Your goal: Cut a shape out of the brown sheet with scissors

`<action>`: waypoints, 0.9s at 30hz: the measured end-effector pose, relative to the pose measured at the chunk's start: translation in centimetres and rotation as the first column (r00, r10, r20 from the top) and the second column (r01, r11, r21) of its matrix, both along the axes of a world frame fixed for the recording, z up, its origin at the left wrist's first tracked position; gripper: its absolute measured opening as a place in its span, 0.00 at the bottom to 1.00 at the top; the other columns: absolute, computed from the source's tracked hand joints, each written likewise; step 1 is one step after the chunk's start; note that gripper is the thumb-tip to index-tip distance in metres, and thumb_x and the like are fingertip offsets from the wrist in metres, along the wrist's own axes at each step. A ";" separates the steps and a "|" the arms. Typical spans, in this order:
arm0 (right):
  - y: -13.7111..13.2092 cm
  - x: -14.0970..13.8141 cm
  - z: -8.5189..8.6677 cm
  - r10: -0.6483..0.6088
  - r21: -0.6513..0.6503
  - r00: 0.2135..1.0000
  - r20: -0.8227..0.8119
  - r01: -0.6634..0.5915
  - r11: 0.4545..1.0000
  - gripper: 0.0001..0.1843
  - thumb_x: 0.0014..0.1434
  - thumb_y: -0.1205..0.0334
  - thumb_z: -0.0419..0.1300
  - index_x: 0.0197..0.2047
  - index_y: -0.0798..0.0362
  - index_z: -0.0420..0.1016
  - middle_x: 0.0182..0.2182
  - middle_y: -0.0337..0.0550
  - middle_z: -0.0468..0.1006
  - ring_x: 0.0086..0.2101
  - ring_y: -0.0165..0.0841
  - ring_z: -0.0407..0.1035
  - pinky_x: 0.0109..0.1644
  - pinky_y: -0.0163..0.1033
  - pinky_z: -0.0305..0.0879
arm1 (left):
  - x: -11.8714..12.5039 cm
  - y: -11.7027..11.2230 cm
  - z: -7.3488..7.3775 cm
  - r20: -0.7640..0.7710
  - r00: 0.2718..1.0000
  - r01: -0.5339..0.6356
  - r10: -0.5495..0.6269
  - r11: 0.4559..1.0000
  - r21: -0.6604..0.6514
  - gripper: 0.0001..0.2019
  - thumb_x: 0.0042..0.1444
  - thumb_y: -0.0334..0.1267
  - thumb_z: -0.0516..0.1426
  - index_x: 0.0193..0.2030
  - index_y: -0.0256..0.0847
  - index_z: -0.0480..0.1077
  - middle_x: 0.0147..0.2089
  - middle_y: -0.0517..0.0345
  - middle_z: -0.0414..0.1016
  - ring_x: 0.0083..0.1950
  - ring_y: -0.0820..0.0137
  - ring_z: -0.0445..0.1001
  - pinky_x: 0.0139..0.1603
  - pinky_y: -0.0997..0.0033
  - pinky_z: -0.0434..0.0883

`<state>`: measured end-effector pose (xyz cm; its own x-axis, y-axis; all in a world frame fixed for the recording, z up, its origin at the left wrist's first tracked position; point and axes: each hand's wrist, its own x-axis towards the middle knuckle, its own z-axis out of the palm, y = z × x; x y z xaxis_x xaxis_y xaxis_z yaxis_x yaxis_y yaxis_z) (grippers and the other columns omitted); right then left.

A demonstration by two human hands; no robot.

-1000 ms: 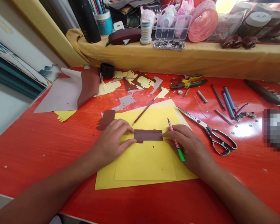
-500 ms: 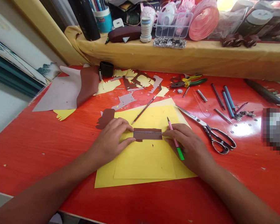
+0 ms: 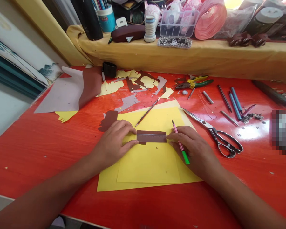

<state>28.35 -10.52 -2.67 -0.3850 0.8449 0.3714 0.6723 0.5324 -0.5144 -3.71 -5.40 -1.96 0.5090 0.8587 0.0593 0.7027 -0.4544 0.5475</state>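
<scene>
My left hand (image 3: 113, 142) pinches the left end of a small brown strip (image 3: 151, 136) that lies on yellow paper sheets (image 3: 147, 162). A clear ruler seems to lie over the strip. My right hand (image 3: 195, 149) presses its fingertips on the strip's right end and keeps a pink pen with a green end (image 3: 180, 145) tucked between its fingers. Both hands rest on the yellow sheets on the red table (image 3: 38, 149).
Scissors (image 3: 214, 133) lie right of the sheets, pliers (image 3: 193, 83) and several pens (image 3: 231, 100) farther back. A thin brush (image 3: 147, 112) lies at the sheets' top edge. Brown and yellow cuttings (image 3: 138, 84) and a grey-brown sheet (image 3: 71, 92) lie at the back left. A cluttered shelf (image 3: 181, 47) runs behind.
</scene>
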 end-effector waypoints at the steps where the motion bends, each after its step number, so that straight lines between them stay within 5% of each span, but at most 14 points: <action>1: 0.0 0.0 0.0 -0.001 -0.001 1.000 0.001 0.001 1.000 0.15 0.74 0.76 0.58 0.53 0.48 0.81 0.48 0.54 0.86 0.45 0.48 0.81 0.47 0.52 0.78 | 0.0 0.0 0.0 -0.002 1.000 -0.001 0.001 1.000 0.002 0.09 0.73 0.48 0.62 0.52 0.47 0.77 0.55 0.51 0.79 0.59 0.54 0.77 0.61 0.51 0.78; 27: -0.1 -0.1 0.0 -0.007 0.011 1.000 0.018 0.006 1.000 0.14 0.75 0.75 0.57 0.52 0.49 0.81 0.47 0.54 0.85 0.47 0.49 0.81 0.47 0.51 0.77 | 0.0 0.0 -0.5 -0.005 1.000 0.005 -0.004 0.999 0.031 0.09 0.73 0.47 0.62 0.53 0.47 0.78 0.55 0.51 0.78 0.59 0.53 0.77 0.60 0.50 0.77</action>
